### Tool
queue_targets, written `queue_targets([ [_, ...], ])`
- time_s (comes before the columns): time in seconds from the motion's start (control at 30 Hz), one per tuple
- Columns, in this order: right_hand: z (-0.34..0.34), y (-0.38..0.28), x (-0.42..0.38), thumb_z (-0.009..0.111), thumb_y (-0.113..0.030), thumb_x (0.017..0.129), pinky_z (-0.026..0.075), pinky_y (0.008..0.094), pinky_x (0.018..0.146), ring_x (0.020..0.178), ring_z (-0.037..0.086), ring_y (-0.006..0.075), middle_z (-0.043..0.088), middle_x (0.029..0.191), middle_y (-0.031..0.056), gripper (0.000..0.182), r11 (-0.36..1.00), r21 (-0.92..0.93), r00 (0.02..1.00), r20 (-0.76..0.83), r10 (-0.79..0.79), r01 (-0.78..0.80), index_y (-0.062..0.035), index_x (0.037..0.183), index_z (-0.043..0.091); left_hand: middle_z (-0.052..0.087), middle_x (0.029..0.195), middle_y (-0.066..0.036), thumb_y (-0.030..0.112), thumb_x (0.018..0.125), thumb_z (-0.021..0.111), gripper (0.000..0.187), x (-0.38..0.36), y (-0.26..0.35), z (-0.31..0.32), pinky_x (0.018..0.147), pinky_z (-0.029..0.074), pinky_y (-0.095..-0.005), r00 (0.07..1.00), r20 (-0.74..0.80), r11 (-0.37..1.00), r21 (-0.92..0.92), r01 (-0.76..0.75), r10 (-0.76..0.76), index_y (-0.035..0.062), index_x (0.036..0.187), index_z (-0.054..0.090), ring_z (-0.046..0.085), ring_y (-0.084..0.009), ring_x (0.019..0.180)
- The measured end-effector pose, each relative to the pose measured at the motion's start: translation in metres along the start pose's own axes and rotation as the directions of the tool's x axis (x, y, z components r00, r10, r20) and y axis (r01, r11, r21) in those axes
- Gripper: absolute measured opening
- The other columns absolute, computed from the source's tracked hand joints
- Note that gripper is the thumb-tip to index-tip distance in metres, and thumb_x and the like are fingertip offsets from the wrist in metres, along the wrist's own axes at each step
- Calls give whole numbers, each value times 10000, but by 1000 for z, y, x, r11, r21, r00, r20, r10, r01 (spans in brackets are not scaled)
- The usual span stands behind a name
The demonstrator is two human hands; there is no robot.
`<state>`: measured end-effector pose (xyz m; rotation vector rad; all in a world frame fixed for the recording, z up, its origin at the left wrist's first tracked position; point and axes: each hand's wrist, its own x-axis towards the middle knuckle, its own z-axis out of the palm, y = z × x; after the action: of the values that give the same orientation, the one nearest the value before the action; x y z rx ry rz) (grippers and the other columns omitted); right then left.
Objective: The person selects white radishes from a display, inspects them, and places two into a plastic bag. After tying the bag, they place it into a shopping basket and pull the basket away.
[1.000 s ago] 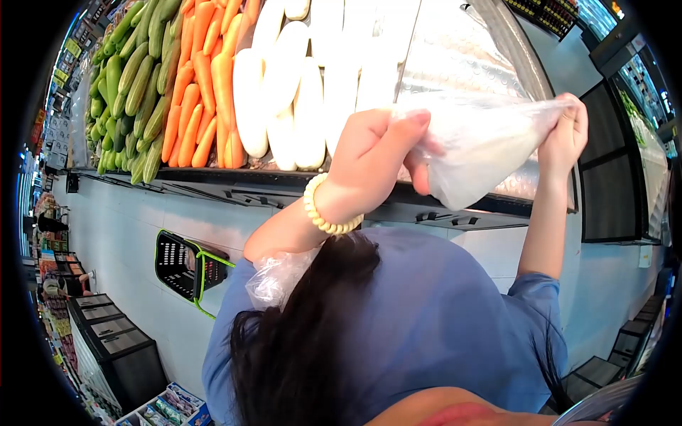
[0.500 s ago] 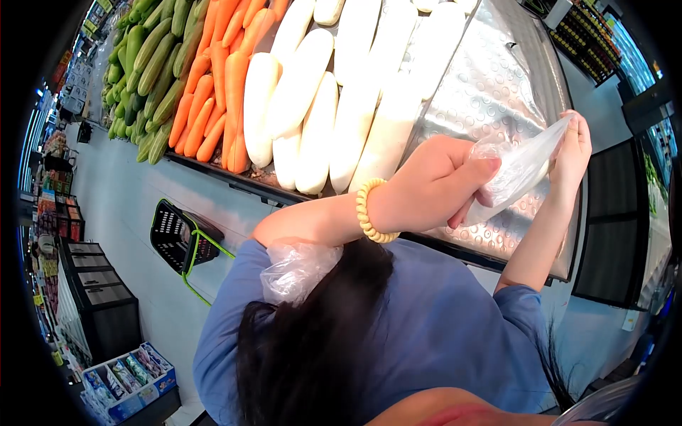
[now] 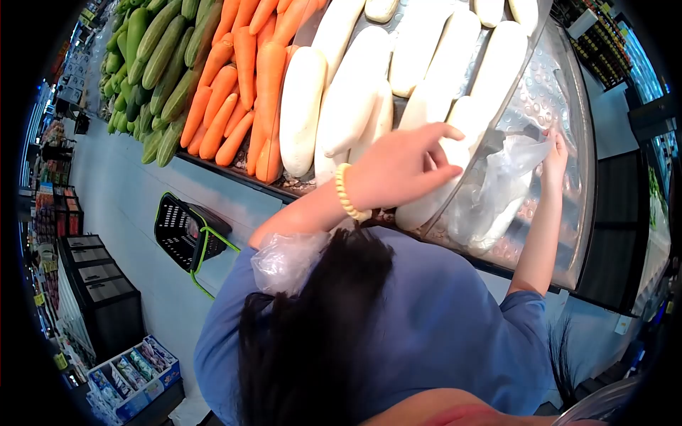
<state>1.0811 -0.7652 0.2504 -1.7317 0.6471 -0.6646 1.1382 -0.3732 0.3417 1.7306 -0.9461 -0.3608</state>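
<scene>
My left hand, with a yellow coiled band at its wrist, hovers over the white radishes. Its thumb and forefinger are spread, with nothing between them. My right hand pinches the upper edge of a clear plastic bag. The bag hangs low over the silver-lined end of the display, and a long white radish shows through the plastic. Another crumpled clear bag sits in the crook of my left arm.
Carrots and green cucumbers lie left of the radishes. A black shopping basket with a green handle stands on the floor at left. Behind it are dark cabinets and a box of packets.
My left hand has let go of the bag and moved left over the radishes, its fingers opening. The bag has dropped lower, still held by my right hand.
</scene>
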Motion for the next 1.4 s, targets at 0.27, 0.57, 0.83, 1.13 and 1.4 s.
queue_targets([
  [0.27,29,-23,-67,520,-1,770,431,294,849,988,523,201,508,1071,101,291,838,-407,756,-395,-521,365,-8,1046,611,463,1234,-188,316,615,808,856,-62,-101,-112,945,368,-404,918,-384,905,418,75,101,25,1295,377,445,-317,1140],
  [0.57,225,-118,-191,504,80,637,400,373,920,1074,468,299,477,1109,149,354,395,-476,514,147,-845,786,-51,932,649,490,1256,-152,274,572,801,703,-16,-157,-103,953,352,-535,746,118,492,682,-541,656,159,1206,520,461,-337,1175],
  [0.83,266,-111,-221,488,103,744,412,316,870,971,524,242,538,1013,133,230,866,30,866,-4,-500,500,-18,900,605,584,1080,-116,129,684,771,574,-6,-112,-157,864,485,-385,866,-491,840,-428,-334,94,6,1178,505,583,-242,988],
  [1.13,242,-119,-192,466,-223,947,422,344,921,1071,521,214,489,1220,144,316,833,541,992,-102,-73,117,1,1166,508,509,1218,-145,401,820,553,626,-31,-109,-184,929,438,-431,918,-375,439,-852,-285,-131,11,1283,393,513,-277,1125],
  [1.4,28,-10,-158,506,-678,764,134,619,1038,1353,120,422,112,1467,243,803,496,-692,488,-722,-490,-525,-181,1375,350,480,1272,-158,540,830,450,708,-48,-84,-193,877,464,-518,957,-269,368,-906,-211,-113,29,1313,364,513,-339,1126],
])
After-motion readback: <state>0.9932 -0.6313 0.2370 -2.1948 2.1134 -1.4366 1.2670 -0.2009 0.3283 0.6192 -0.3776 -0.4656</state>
